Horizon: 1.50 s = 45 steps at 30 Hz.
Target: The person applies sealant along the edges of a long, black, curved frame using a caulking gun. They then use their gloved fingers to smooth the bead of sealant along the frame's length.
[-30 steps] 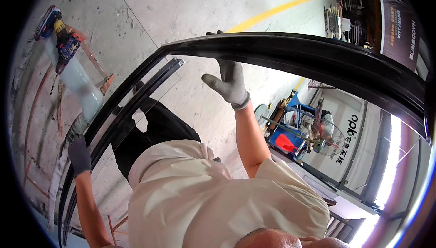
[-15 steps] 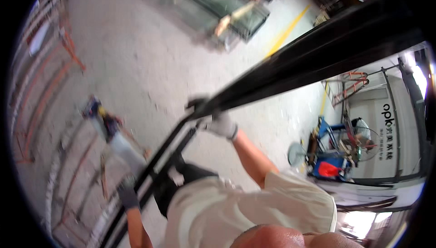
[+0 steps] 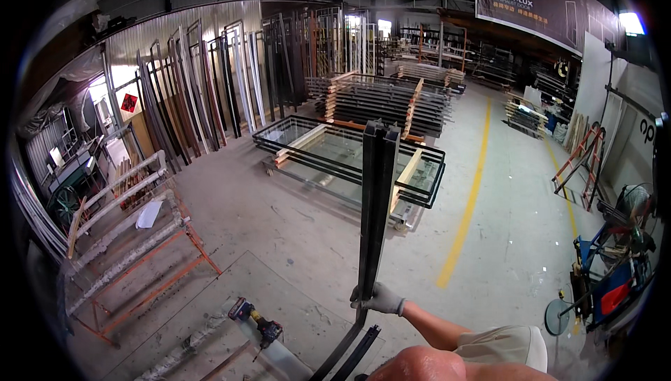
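My right hand [image 3: 383, 300], in a grey work glove, is closed round the edge of a long black metal frame [image 3: 377, 206]. The frame stands up steeply ahead of me, its far end reaching up in front of stacked glass panes. Below the hand, its dark bars run down to the lower edge of the view. My left hand does not show. On a trestle at the lower left, a yellow-and-black cordless drill [image 3: 267, 329] lies beside another power tool [image 3: 241, 309].
Black-edged glass panes [image 3: 328, 161] lie stacked on wooden battens ahead. An orange padded trestle [image 3: 199, 248] stands at left. Upright profiles [image 3: 234, 74] lean along the back wall. A yellow floor line [image 3: 470, 206] runs to the right. A person [image 3: 635, 203] is bent over at far right.
The view has swung up from the floor to the workshop ahead. The black frame now appears steeper, my right hand still holding it. My left hand, on the frame before, has left the view.
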Motion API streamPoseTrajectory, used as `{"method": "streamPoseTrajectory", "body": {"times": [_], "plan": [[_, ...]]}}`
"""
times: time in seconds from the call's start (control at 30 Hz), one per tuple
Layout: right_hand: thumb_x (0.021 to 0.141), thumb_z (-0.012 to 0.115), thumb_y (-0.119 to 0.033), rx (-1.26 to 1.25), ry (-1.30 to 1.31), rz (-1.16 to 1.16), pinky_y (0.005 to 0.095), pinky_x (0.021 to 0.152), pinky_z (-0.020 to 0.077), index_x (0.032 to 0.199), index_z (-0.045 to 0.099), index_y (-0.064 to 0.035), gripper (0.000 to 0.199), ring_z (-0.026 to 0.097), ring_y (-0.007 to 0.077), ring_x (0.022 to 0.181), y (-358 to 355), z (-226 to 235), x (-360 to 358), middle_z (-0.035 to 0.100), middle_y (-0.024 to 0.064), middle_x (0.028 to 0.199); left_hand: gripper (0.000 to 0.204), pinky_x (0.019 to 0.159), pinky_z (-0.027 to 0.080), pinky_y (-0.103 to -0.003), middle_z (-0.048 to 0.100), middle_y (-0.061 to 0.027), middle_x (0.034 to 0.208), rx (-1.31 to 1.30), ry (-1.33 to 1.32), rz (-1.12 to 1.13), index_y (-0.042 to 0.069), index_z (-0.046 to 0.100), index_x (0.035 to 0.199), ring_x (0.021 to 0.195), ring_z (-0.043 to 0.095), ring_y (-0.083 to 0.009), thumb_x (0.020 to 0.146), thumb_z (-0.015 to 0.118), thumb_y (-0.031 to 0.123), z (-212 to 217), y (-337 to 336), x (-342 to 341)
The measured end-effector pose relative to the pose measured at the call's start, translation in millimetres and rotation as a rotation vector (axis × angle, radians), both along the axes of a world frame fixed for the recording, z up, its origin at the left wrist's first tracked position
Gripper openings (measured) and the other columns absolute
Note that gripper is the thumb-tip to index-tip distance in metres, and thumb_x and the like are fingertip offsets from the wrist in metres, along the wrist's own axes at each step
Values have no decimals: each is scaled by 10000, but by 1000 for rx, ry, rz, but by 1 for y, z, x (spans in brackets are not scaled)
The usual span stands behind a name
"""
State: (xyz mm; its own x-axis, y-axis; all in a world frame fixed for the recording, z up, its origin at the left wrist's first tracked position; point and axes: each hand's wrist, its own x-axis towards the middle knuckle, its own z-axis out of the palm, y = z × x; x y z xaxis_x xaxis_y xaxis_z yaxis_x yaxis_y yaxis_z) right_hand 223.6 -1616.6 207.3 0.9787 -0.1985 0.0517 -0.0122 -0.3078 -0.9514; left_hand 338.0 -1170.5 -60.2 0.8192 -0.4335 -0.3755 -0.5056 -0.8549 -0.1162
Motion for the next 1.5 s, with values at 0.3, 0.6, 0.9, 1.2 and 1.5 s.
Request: {"method": "streamPoseTrajectory", "body": {"times": [0.3, 0.6, 0.9, 1.2, 1.5], "plan": [[810, 848, -237, 2, 7, 28, 347, 876, 537, 1054, 690, -50, 345, 644, 162, 985, -8, -5, 7, 700, 48, 1020, 279, 1026, 424, -547, 677, -120, 1115, 37, 51, 3, 158, 690, 1117, 1081, 629, -328, 860, 589, 192, 4, -2, -4], [728, 890, -304, -444, 362, 12, 368, 879, 532, 1163, 641, 13, 593, 657, 265, 998, -28, -96, -70, 683, 176, 1118, 208, 986, 457, -558, 720, -105, 995, 1, 52, -42, 136, 735, 992, 978, 682, -326, 825, 620, 177, -18, 88, -89], [791, 789, -176, -525, 222, 679, 447, 959, 488, 1290, 584, -46, 554, 564, 383, 1175, 175, -111, -27, 569, 198, 1290, 111, 676, 521, -444, 701, -52, 765, 36, -79, 79, 159, 746, 850, 813, 719, -253, 821, 639, 157, -11, 60, -112], [787, 779, -392, -1033, 230, 880, 492, 975, 449, 1316, 567, -140, 624, 566, 354, 1167, 320, -206, 28, 564, 133, 1295, 141, 670, 511, -450, 719, -53, 823, -144, -170, 171, 151, 765, 840, 796, 714, -247, 827, 626, 174, -28, 83, -115], [724, 846, -278, -1333, 343, 762, 453, 829, 496, 1133, 641, -138, 478, 634, 316, 1020, 354, -250, 23, 639, 95, 1062, 204, 792, 466, -507, 718, -80, 921, -434, -171, 239, 149, 770, 874, 894, 686, -281, 875, 574, 206, -42, 150, -123]]}}
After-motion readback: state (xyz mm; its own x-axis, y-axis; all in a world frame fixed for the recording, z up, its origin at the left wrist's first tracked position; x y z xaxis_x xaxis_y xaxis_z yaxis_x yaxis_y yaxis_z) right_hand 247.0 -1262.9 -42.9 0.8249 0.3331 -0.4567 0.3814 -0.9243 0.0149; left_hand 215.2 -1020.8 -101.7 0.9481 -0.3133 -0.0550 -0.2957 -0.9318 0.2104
